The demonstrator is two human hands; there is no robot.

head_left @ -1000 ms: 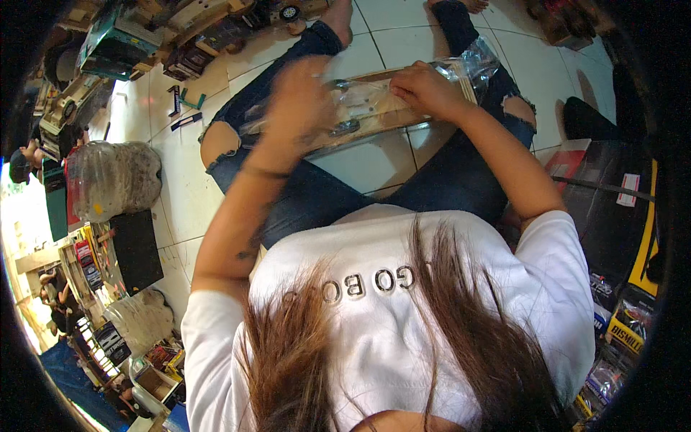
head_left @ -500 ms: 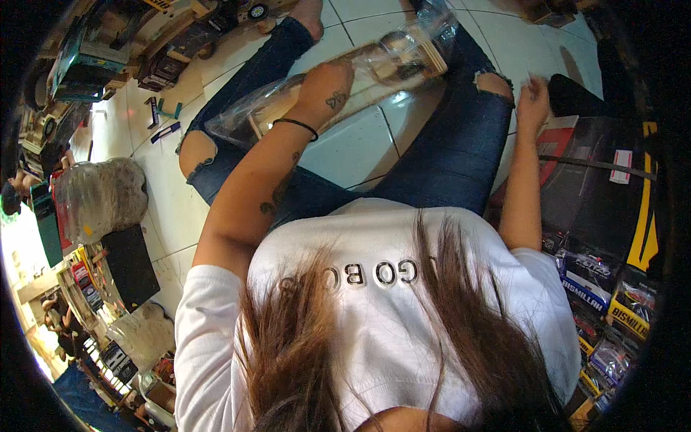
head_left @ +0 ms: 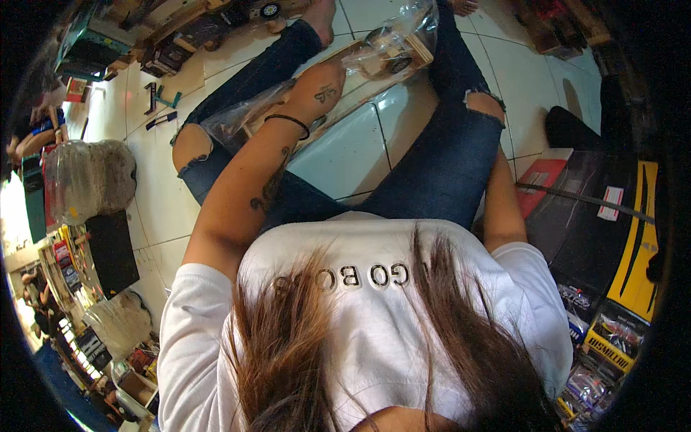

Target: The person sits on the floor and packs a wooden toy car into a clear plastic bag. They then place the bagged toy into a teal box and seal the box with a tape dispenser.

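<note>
A long, shallow wooden frame (head_left: 360, 99) in loose clear plastic lies across the floor between my legs. Its left end is near my left knee, its right end by my right shin. My left hand (head_left: 321, 85) is over its middle, back of the hand upward and fingers curled down onto it, the fingertips hidden. Loose clear plastic (head_left: 409, 32) bunches over the far right end of the frame. On the right, my forearm (head_left: 502, 205) runs down beside my thigh, and my right hand is hidden behind my leg.
Black and yellow flat packages (head_left: 576, 194) with a grey strap lie to my right, boxed toys (head_left: 612, 335) nearer. Small clamp-like tools (head_left: 162, 119) lie on the left tiles, beyond a plastic-wrapped bundle (head_left: 90, 180). Wooden toy vehicles (head_left: 169, 57) line the far left. Other people are at the left edge.
My right hand has gone from beside my right knee to out of sight behind my thigh. My left hand stays on the wrapped frame. The whole view has shifted slightly.
</note>
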